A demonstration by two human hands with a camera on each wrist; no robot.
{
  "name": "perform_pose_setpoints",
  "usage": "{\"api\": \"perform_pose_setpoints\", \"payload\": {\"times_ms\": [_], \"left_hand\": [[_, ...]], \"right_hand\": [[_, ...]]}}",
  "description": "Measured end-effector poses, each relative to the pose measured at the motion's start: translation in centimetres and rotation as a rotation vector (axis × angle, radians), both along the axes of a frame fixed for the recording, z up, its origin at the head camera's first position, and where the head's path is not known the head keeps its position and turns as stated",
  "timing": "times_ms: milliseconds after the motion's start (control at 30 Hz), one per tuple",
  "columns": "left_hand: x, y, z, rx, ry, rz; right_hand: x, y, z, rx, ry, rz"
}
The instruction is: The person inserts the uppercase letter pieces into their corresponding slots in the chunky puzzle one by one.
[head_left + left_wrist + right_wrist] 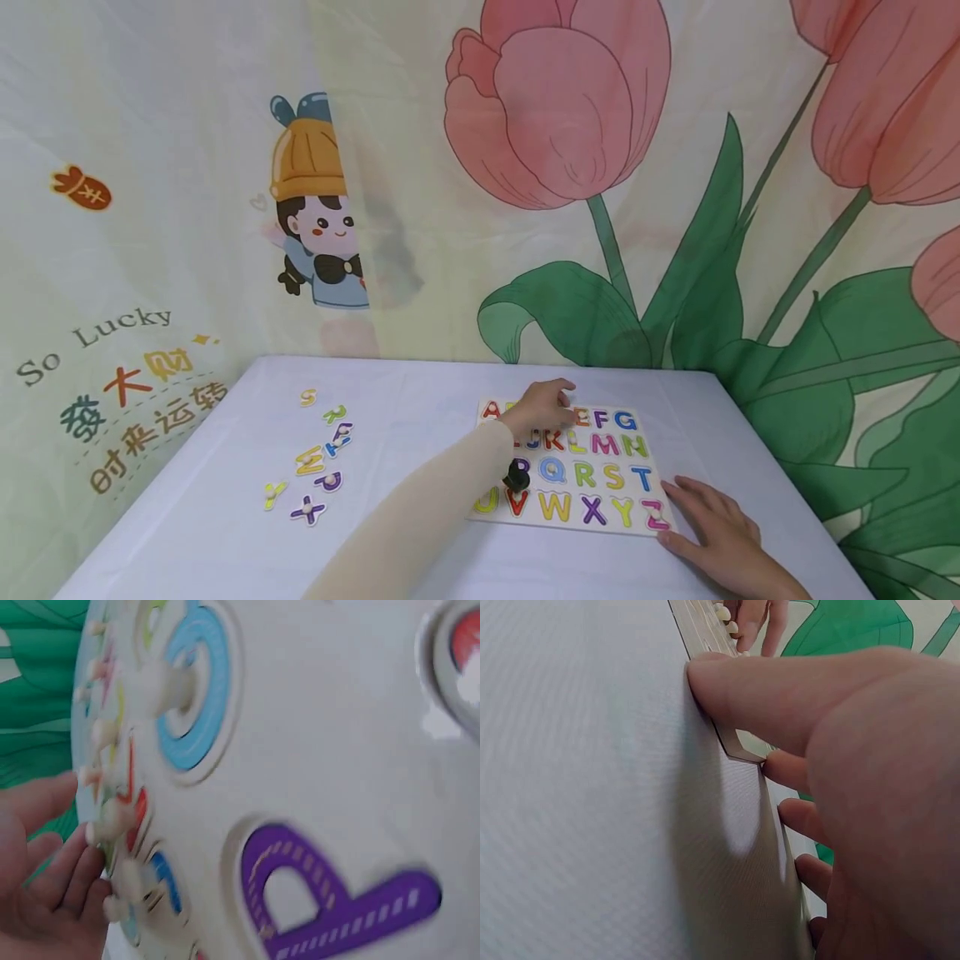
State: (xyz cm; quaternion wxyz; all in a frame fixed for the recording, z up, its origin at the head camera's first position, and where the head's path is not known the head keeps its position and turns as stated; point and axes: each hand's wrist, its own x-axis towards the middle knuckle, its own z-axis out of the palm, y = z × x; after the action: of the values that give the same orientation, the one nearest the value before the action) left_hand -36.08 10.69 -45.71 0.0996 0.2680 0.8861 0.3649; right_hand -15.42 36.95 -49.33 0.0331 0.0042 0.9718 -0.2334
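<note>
My left hand is over the top row of the white alphabet puzzle board, beside the orange E. In the left wrist view its thumb and fingers are spread near the letter pieces' small pale knobs, with nothing seen gripped. A blue Q carries a knob; a purple P shows none. My right hand rests at the board's lower right corner by the pink Z. Its thumb lies against the board's edge, the other fingers loosely bent at the side.
Loose letter pieces lie on the white tablecloth at left, among them an orange S, a green R, a yellow Y and a purple X. A small dark object shows beside my left sleeve. A printed curtain hangs behind the table.
</note>
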Motion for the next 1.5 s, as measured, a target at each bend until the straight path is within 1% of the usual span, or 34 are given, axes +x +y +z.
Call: {"api": "perform_pose_setpoints", "payload": {"times_ms": [133, 200, 267, 333, 400, 467, 567, 667, 800, 900, 967, 1067, 1133, 1200, 1267, 1333, 1433, 1500], "left_hand": [[-0.2, -1.5, 0.5, -0.049, -0.079, -0.108], [-0.1, -2.3, 0.7, -0.062, -0.079, -0.137], [-0.3, -3.2, 0.8, -0.045, -0.036, -0.145], [-0.3, -4.3, 1.0, -0.021, 0.025, -0.136], [-0.2, -5.7, 1.4, 0.002, 0.082, -0.137], [0.2, -7.5, 2.1, 0.019, 0.108, -0.151], [1.3, -10.8, 3.2, 0.032, 0.121, -0.169], [2.7, -14.8, 4.2, 0.048, 0.124, -0.164], [4.6, -21.1, 5.2, 0.053, 0.154, -0.111], [6.1, -26.1, 5.4, 0.042, 0.186, -0.047], [6.9, -29.4, 5.1, 0.026, 0.222, -0.008], [8.0, -33.7, 4.0, 0.006, 0.254, 0.07], [8.6, -36.1, 3.1, -0.025, 0.268, 0.12], [9.3, -38.0, 2.1, -0.051, 0.276, 0.17], [9.8, -39.5, 1.2, -0.076, 0.281, 0.219], [10.3, -40.6, 0.4, -0.094, 0.282, 0.259], [10.8, -41.5, -0.6, -0.105, 0.252, 0.314], [10.9, -41.9, -1.2, -0.112, 0.238, 0.325]], "right_hand": [[0.1, 0.1, -0.2, 0.006, -0.018, -0.007], [0.1, 0.1, -0.2, 0.021, -0.019, -0.005], [0.2, 0.2, -0.2, 0.037, -0.014, -0.003], [0.3, 0.3, -0.1, 0.045, -0.005, -0.001], [0.3, 0.2, 0.0, 0.04, -0.002, 0.001], [0.3, 0.2, 0.1, 0.028, -0.004, -0.001], [0.3, 0.0, 0.1, 0.019, -0.011, -0.004], [0.2, 0.0, 0.1, 0.022, -0.011, -0.006], [0.1, 0.0, 0.0, 0.025, -0.003, -0.005], [0.0, 0.0, 0.0, 0.03, 0.001, -0.003], [0.0, 0.1, 0.0, 0.032, -0.005, -0.007], [0.0, 0.2, 0.0, 0.037, -0.011, -0.009], [-0.1, 0.3, -0.1, 0.038, -0.016, -0.013], [-0.1, 0.3, -0.1, 0.037, -0.016, -0.013], [-0.1, 0.2, -0.2, 0.034, -0.016, -0.012], [-0.1, 0.2, -0.3, 0.03, -0.014, -0.01], [-0.2, 0.1, -0.4, 0.028, -0.012, -0.01], [-0.2, 0.1, -0.4, 0.027, -0.013, -0.012]]}}
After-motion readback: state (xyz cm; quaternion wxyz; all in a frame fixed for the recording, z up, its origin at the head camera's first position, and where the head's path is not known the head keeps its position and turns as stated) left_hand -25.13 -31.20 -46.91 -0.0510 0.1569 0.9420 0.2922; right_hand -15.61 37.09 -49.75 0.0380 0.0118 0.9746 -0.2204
